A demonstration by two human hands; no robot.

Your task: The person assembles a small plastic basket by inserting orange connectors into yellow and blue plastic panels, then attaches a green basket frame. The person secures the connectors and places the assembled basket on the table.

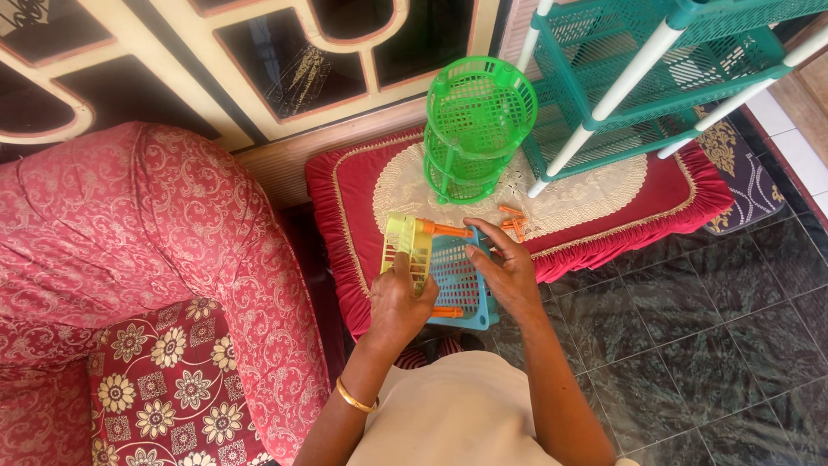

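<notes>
My left hand [398, 302] grips a yellow perforated plastic shelf tray [406, 244], held on edge above a blue perforated tray [459, 280]. An orange connector peg [450, 230] sticks out between the two trays at the top; another orange peg [448, 311] shows at the blue tray's lower edge. My right hand [506, 269] rests on the blue tray's right side, fingers curled over its rim. A few loose orange pegs [514, 223] lie on the cloth just beyond my right hand.
A low table with a red frilled cover [604, 237] and cream lace mat carries a round green tiered rack [477, 129] and a large teal shelf rack with white poles [642, 82]. A red patterned sofa [147, 259] stands left. Dark tiled floor [690, 345] lies right.
</notes>
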